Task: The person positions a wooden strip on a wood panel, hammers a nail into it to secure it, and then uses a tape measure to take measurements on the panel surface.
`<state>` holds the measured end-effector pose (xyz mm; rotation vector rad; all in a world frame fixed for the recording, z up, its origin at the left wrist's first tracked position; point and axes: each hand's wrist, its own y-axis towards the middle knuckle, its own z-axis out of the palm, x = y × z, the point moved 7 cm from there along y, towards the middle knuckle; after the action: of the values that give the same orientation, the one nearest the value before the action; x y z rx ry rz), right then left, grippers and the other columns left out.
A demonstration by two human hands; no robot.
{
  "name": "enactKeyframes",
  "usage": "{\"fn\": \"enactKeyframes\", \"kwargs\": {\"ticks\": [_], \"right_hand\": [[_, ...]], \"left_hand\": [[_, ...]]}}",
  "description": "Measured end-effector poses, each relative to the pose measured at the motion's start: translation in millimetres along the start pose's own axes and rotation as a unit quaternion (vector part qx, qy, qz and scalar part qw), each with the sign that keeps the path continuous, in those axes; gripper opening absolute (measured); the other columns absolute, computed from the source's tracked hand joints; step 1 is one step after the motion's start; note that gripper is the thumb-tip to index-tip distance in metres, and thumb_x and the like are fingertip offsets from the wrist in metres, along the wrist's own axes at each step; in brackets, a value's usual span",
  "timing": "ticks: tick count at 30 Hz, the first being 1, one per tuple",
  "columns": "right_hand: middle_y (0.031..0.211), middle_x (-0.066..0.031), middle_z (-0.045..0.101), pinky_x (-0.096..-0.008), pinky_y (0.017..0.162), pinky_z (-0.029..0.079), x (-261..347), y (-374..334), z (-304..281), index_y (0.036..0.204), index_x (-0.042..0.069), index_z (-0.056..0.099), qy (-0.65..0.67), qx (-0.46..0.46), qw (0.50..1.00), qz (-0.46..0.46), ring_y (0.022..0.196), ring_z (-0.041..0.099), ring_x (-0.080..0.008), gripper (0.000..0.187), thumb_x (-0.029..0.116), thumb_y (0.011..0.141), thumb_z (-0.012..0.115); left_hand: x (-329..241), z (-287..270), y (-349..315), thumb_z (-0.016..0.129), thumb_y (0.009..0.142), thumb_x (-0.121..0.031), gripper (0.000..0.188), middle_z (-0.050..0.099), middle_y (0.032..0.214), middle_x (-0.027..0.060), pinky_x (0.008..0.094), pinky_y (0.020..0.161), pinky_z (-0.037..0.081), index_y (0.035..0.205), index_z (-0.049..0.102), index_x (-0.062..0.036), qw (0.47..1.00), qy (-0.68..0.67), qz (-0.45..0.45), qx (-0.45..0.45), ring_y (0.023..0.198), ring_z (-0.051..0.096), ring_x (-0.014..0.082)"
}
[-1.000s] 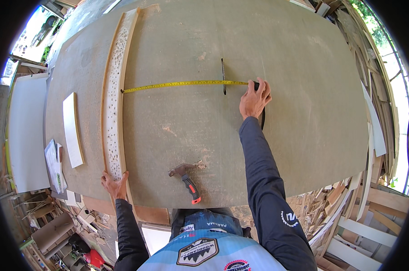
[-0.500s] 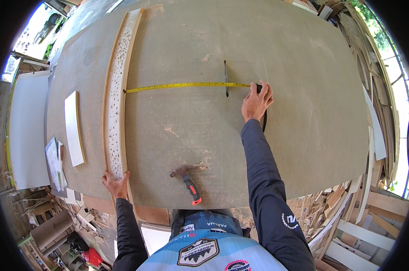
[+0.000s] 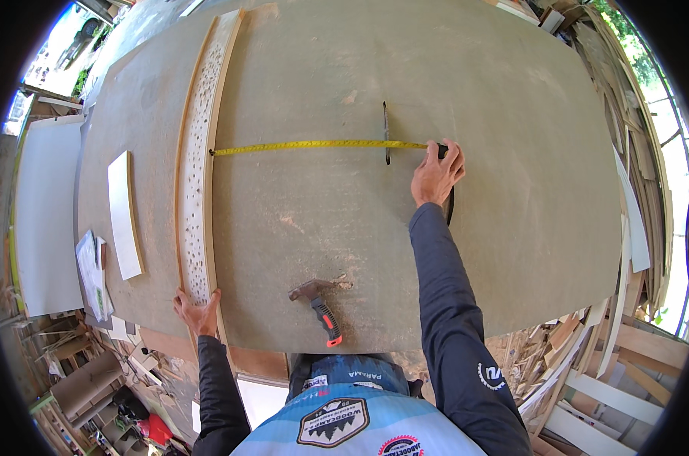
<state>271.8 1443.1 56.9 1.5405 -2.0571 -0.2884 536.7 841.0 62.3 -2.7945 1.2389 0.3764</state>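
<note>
My right hand (image 3: 438, 173) is closed around the dark case of a tape measure (image 3: 443, 151). Its yellow tape (image 3: 306, 144) stretches left across the tabletop, and the end meets the right edge of a long speckled board (image 3: 197, 175). Along the way the tape passes a thin dark saw blade (image 3: 387, 133) that stands up from the surface. My left hand (image 3: 198, 314) grips the near end of the speckled board, thumb on the right edge and fingers on the left. Between my arms a claw hammer (image 3: 319, 310) with a black and red handle lies flat.
The wide grey-brown tabletop (image 3: 527, 228) has dust and scuffs. Left of the board lie a narrow white panel (image 3: 124, 215) and some papers in a plastic sleeve (image 3: 91, 273). Wood offcuts (image 3: 568, 342) are piled beyond the right edge, and long planks (image 3: 625, 99) stack at the far right.
The view has shifted very slightly. Both hands keep their holds, and the tape still spans from the board to my right hand.
</note>
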Motion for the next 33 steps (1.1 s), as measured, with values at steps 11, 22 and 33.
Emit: {"fn": "enactKeyframes", "kwargs": {"ticks": [11, 22, 33], "right_hand": [[0.136, -0.0074, 0.044, -0.0567, 0.106, 0.036, 2, 1, 3, 0.117, 0.014, 0.063, -0.004, 0.012, 1.000, -0.014, 0.137, 0.039, -0.0324, 0.037, 0.001, 0.084, 0.069], [0.139, -0.0057, 0.046, -0.0534, 0.105, 0.036, -2, 1, 1, 0.116, 0.017, 0.066, -0.023, 0.024, 0.999, 0.001, 0.137, 0.039, -0.0311, 0.023, 0.009, 0.095, 0.064], [0.137, -0.0069, 0.046, -0.0558, 0.104, 0.036, -2, 0, 2, 0.117, 0.016, 0.065, -0.033, 0.012, 0.999, -0.009, 0.136, 0.040, -0.0314, 0.028, 0.008, 0.090, 0.067]], "left_hand": [[11, 2, 3, 0.093, 0.056, -0.041, 0.114, 0.048, 0.140, 0.0317, 0.0528, 0.113, 0.036, 0.147, 0.045, 0.0098, 0.999, -0.023, 0.015, -0.023, 0.135, 0.042, 0.0465], [-10, -8, 1, 0.093, 0.055, -0.040, 0.112, 0.052, 0.134, 0.0303, 0.0499, 0.108, 0.042, 0.144, 0.048, 0.0110, 0.999, -0.030, 0.007, -0.015, 0.127, 0.050, 0.0450], [-5, -6, 1, 0.093, 0.055, -0.038, 0.111, 0.055, 0.131, 0.0302, 0.0495, 0.107, 0.043, 0.144, 0.048, 0.0113, 0.999, -0.038, 0.012, -0.024, 0.125, 0.052, 0.0443]]}}
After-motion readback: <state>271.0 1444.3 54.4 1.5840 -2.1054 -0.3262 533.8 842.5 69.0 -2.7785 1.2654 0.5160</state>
